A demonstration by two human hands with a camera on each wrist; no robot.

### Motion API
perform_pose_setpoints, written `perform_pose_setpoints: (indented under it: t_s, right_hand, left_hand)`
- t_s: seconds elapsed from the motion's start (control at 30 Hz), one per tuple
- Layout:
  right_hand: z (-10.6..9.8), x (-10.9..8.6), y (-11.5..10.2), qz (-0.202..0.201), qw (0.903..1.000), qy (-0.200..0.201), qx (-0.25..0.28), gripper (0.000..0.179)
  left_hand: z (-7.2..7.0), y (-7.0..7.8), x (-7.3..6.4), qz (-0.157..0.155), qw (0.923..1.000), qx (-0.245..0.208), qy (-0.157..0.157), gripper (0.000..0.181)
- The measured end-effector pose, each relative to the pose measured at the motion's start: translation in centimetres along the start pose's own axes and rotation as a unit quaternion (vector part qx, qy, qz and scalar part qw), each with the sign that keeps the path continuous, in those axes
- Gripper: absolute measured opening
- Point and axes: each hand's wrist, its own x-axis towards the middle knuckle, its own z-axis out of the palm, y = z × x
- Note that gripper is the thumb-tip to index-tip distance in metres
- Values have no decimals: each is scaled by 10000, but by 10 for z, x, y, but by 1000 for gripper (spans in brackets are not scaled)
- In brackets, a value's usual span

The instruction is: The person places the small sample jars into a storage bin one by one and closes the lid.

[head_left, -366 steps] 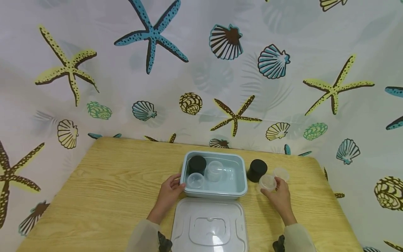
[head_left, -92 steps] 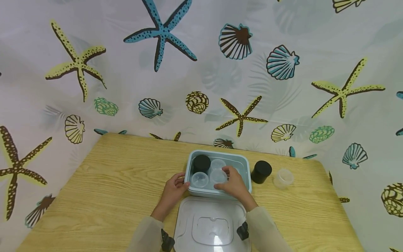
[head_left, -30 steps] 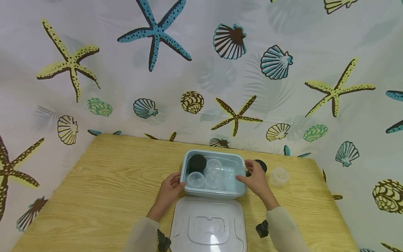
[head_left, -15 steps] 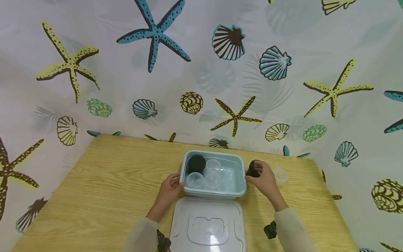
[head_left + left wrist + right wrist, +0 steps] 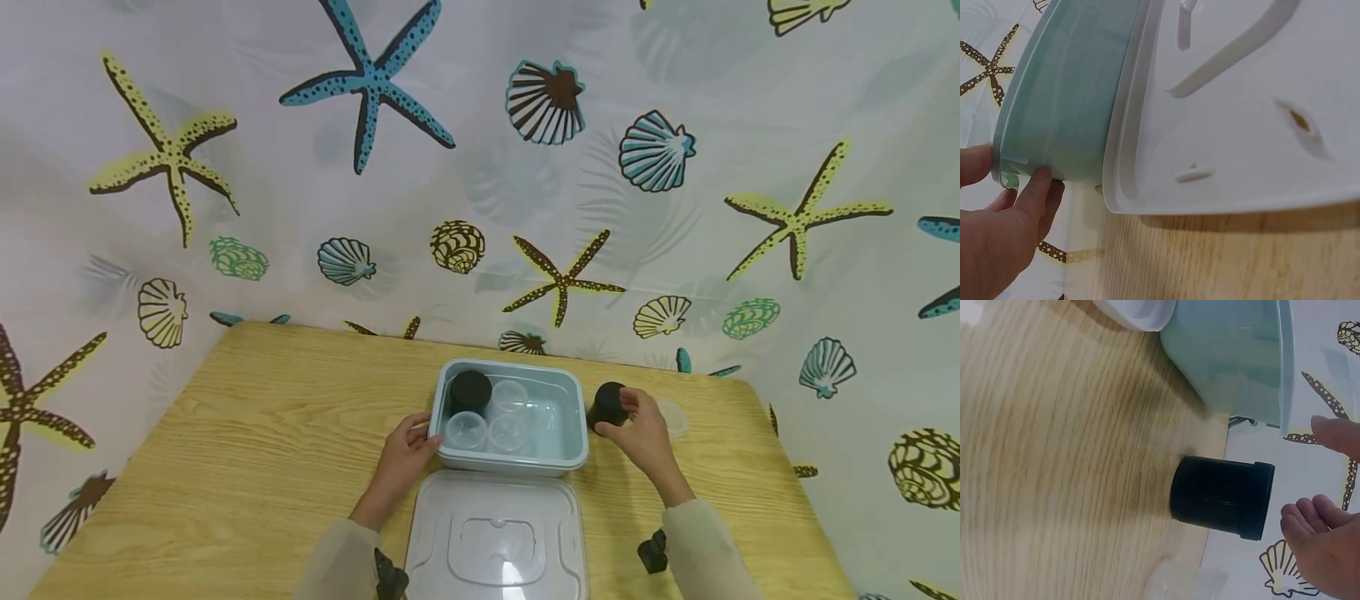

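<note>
A pale blue plastic box [image 5: 555, 457] stands on the table, holding a black lidded jar [image 5: 470, 389] and three clear plastic cups [image 5: 508, 432]. My left hand [image 5: 403, 454] grips its front-left corner; in the left wrist view the thumb is at the rim and the fingers [image 5: 1035, 197] lie against the outer wall. Just right of the box stands another black lidded jar [image 5: 1222, 495], upright. Close to its lid is my right hand [image 5: 642, 429], thumb and fingers spread apart with nothing held. In the right wrist view a gap shows between fingertips and jar.
In front of the box lies a whitish translucent lid [image 5: 495, 533]. A clear cup [image 5: 673, 418] stands to the right, partly behind the right hand. The wooden table [image 5: 300, 417] meets a curtain [image 5: 480, 183] printed with starfish and shells.
A third clear cup has gone from the table into the box, let go by my right hand. That hand has since moved right, out to the black jar. The left hand keeps its hold.
</note>
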Motion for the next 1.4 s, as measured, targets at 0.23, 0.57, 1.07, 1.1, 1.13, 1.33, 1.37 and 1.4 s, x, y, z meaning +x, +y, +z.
perform_pose_setpoints:
  t_s: [0.23, 0.57, 1.07, 1.1, 1.13, 1.33, 1.37, 1.4]
  right_hand:
    - [-4, 2, 5, 28, 9999, 61, -110, 66]
    - [-8, 9, 10, 132, 9998, 76, -152, 66]
    - [-9, 20, 14, 273, 9990, 104, -328, 69]
    - [-9, 21, 15, 268, 9990, 98, -352, 69]
    - [-9, 22, 15, 271, 9989, 89, -375, 70]
    - [-8, 27, 17, 292, 9985, 58, -461, 70]
    - [-7, 27, 17, 291, 9985, 45, -455, 70]
    - [-7, 28, 18, 298, 9986, 31, -440, 70]
  left_hand:
    - [0, 1, 0, -49, 10000, 54, 31, 46]
    - [-1, 2, -1, -109, 9999, 53, 47, 46]
    - [-1, 0, -1, -58, 9999, 97, 82, 46]
    - [-1, 0, -1, -60, 9999, 99, 83, 46]
    - [-1, 0, -1, -73, 9999, 93, 83, 46]
    - [-1, -1, 0, -103, 9999, 58, 62, 45]
    - [-1, -1, 0, -97, 9999, 65, 59, 45]
    - [-1, 0, 0, -87, 9999, 79, 57, 45]
